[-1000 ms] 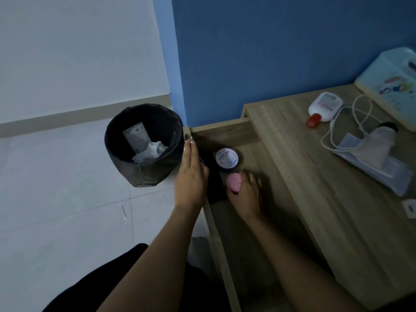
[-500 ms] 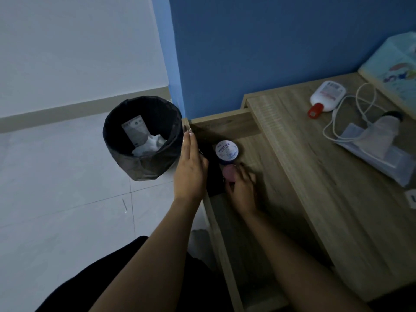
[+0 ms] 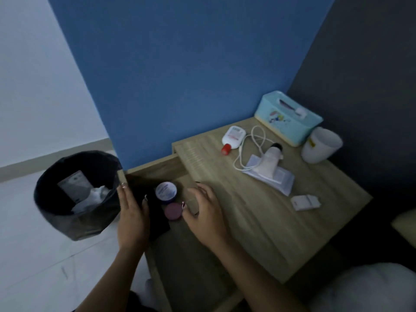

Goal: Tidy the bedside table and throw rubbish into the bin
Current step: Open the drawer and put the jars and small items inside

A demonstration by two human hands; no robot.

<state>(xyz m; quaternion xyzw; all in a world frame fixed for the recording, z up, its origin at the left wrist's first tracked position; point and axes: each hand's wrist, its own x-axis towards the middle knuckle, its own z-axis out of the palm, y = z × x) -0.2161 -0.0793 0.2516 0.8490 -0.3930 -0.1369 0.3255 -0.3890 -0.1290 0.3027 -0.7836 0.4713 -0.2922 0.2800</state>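
Blue wall (image 3: 191,70) across the upper middle of the frame, pale floor (image 3: 29,251) at lower left. Wooden desk (image 3: 265,212) at right centre, with an open drawer (image 3: 180,262) pulled out at lower centre. Black-lined bin (image 3: 74,194) at left centre on the floor, just beside the drawer's left edge, with a card and crumpled white paper (image 3: 94,194) inside.

On the desk top, upper right: light blue tissue box (image 3: 288,118) against the wall, white cup (image 3: 320,145) just beside it to the right. Left of the box, white bottle (image 3: 233,137) with a red cap, lying flat. White cable (image 3: 249,149) looped between bottle and a white tube (image 3: 269,161), which lies across a flat white packet (image 3: 274,179). Small white box (image 3: 305,202) near the desk's right edge, apart from the rest.

Left hand (image 3: 132,215) at centre left, fingers together and extended flat along the drawer's left wall, clamped on nothing visible. Right hand (image 3: 206,210) at centre over the drawer, fingers loosely curled and apart, holding nothing, thumb tip just beside a small pink jar (image 3: 172,211).

Inside the drawer's far left corner: round blue jar (image 3: 166,192), with the pink jar just in front of it, nearly touching. Dark flat thing under the left hand's thumb, too dim to tell.
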